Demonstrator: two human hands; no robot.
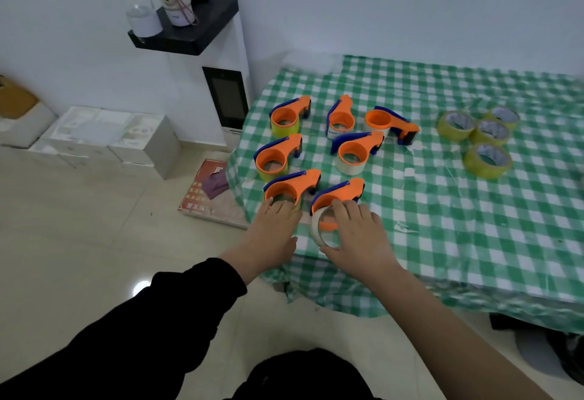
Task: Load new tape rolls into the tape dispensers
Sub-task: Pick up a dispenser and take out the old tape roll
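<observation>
Seven dispensers; right hand pinches a pale tape roll at the nearest, left hand rests flat on another. The booklet has unreadable writing.

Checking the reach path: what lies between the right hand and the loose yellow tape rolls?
Head view: only bare checked tablecloth lies between the right hand and the loose yellow tape rolls.
</observation>
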